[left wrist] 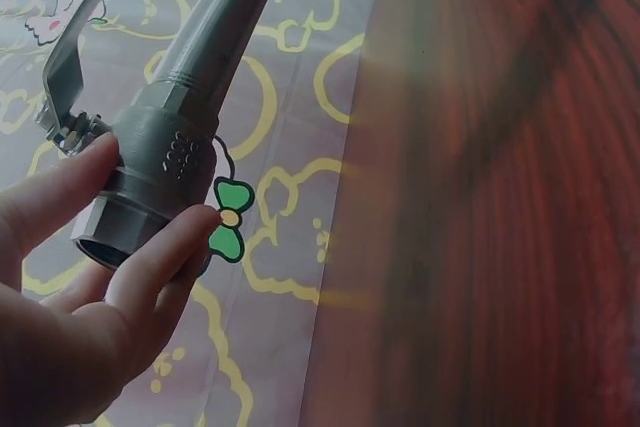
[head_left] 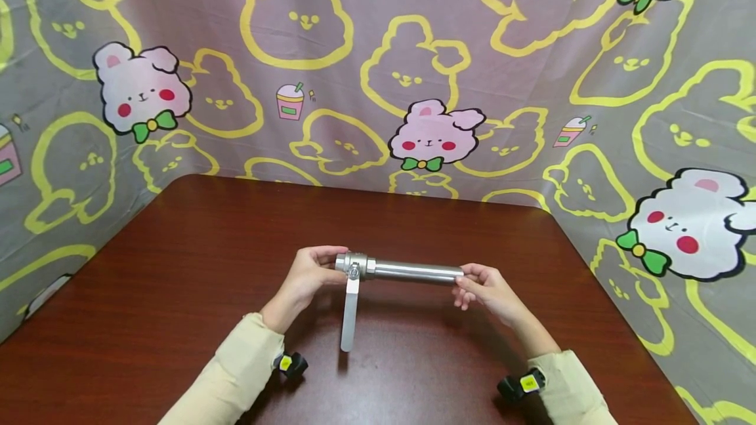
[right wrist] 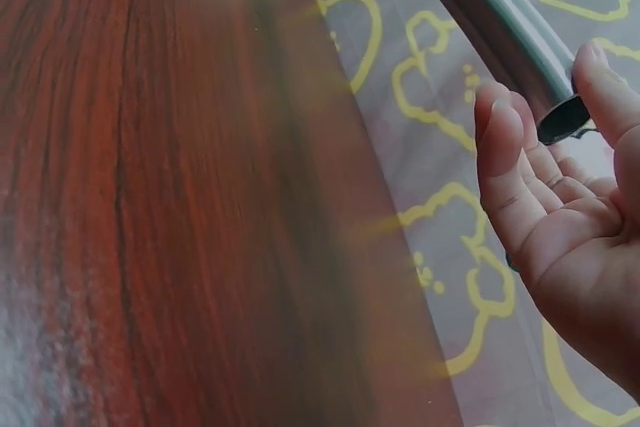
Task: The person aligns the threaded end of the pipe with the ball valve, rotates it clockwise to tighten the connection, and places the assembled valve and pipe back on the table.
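Observation:
A metal ball valve with a long flat lever handle is joined to a straight steel pipe, and both are held level above the table. My left hand grips the valve body at its free end, thumb and fingers on opposite sides, as the left wrist view shows. The lever points down toward me in the head view. At the other end, my right hand holds the pipe near its open mouth between thumb and fingers. Raised lettering shows on the valve body.
A dark reddish-brown wooden table lies beneath the hands. Patterned grey cloth with yellow outlines and rabbit faces hangs at the back and both sides. Each wrist carries a black strapped device.

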### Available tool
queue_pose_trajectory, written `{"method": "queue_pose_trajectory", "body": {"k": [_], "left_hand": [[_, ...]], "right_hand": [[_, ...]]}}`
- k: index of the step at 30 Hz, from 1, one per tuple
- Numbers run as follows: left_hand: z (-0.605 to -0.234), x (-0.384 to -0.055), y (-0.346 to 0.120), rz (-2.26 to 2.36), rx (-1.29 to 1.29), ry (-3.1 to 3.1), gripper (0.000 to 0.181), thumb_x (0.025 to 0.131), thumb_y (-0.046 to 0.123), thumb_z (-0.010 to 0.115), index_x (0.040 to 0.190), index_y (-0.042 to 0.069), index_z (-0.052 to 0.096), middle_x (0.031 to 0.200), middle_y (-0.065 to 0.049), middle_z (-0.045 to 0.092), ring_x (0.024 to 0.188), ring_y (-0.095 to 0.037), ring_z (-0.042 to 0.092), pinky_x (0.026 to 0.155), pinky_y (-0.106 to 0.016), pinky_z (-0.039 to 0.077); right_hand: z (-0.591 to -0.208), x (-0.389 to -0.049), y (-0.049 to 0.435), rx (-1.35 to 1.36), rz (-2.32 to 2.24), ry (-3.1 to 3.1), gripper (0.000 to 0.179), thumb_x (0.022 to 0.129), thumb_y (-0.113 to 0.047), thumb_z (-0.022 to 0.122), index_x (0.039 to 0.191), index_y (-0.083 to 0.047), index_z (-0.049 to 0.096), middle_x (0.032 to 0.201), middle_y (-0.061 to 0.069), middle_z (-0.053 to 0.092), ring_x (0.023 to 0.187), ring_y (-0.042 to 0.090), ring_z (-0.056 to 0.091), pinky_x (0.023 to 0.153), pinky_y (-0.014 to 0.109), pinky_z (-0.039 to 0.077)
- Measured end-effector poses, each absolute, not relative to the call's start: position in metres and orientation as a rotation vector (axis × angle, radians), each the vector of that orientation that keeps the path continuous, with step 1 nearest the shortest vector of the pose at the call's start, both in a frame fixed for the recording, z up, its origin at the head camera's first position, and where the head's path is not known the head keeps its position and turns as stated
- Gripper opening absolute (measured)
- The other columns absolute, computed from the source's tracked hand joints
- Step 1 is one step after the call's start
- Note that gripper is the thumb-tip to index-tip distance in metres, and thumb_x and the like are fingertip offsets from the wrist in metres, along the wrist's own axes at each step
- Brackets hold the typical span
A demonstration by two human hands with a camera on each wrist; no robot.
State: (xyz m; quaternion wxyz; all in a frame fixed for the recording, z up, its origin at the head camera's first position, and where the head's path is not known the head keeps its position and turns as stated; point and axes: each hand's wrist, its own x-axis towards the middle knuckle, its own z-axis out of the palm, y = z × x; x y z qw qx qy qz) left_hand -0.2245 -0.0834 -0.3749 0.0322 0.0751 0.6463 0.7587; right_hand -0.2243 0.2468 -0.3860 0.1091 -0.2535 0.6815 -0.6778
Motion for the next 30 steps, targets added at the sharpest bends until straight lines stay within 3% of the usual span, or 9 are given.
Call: {"method": "queue_pose_trajectory", "body": {"k": [4,9,23,30], "left_hand": [[-0.374,-0.226,-0.085,2.271,0.236,2.042,0.051,0.060,-0.023,0.059,0.110,-0.022,0.049,0.086,-0.017,0.062,0.068,-0.014,0.058,0.059,-0.030,0.052],[-0.372,-0.228,-0.087,2.178,0.219,2.107,0.047,0.061,-0.022,0.061,0.108,-0.019,0.053,0.088,-0.020,0.062,0.070,-0.016,0.059,0.061,-0.033,0.053],[-0.379,-0.234,-0.090,1.990,0.234,2.251,0.046,0.059,-0.022,0.064,0.104,-0.019,0.054,0.090,-0.027,0.061,0.071,-0.020,0.058,0.059,-0.030,0.052],[-0.386,-0.238,-0.088,1.830,0.269,2.446,0.050,0.051,-0.021,0.071,0.099,-0.016,0.059,0.090,-0.024,0.063,0.075,-0.019,0.059,0.061,-0.027,0.051]], "right_hand": [[-0.388,-0.226,0.248,-0.750,-1.936,2.040,0.007,0.090,0.002,0.046,0.095,0.007,0.046,0.073,0.007,0.062,0.061,0.013,0.060,0.052,0.023,0.050],[-0.390,-0.231,0.249,-0.752,-1.787,2.209,0.022,0.089,0.000,0.050,0.097,0.019,0.045,0.072,0.011,0.060,0.061,0.012,0.057,0.056,0.027,0.051],[-0.401,-0.236,0.243,-0.650,-1.603,2.412,0.027,0.085,-0.003,0.056,0.099,0.020,0.051,0.074,0.019,0.061,0.060,0.015,0.057,0.058,0.029,0.050],[-0.403,-0.236,0.244,-0.650,-1.594,2.396,0.029,0.084,-0.002,0.058,0.100,0.021,0.051,0.079,0.025,0.060,0.065,0.017,0.059,0.058,0.029,0.051]]}}
